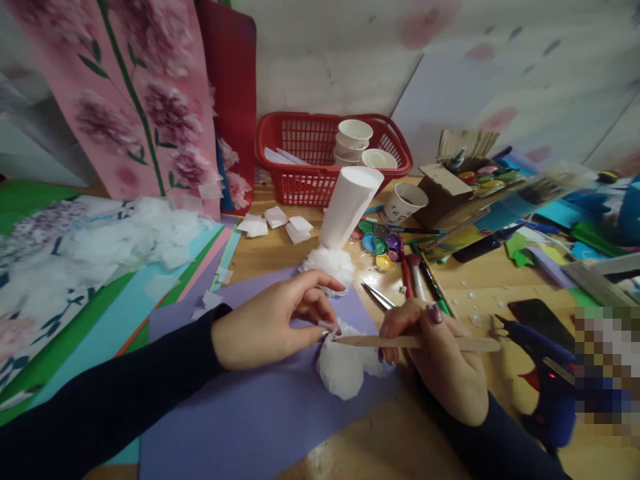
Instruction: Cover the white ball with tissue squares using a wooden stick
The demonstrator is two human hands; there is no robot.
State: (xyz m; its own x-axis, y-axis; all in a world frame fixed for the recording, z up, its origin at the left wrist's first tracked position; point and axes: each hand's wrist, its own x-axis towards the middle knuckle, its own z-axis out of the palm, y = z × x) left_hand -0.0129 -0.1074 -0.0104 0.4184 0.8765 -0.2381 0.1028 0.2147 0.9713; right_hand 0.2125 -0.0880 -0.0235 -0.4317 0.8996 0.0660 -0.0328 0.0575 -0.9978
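Observation:
My left hand (280, 320) pinches the gathered upper edge of a white tissue paper flower (343, 370) between thumb and fingertips. From the right, my right hand (440, 353) grips a flat wooden craft stick (400, 341), whose tip touches the tissue beside my left fingertips. The flower hangs over a sheet of purple paper (225, 413). Just behind my left fingers is a fluffy white paper ball (330, 265), with a tilted white paper roll (350, 208) standing behind it.
A red basket (305, 190) with paper cups is at the back. Scissors (379, 295), paint pots (380, 245) and brushes lie ahead of my right hand. A blue glue gun (543, 380) stands at the right. White tissue (135, 233) is heaped at the left.

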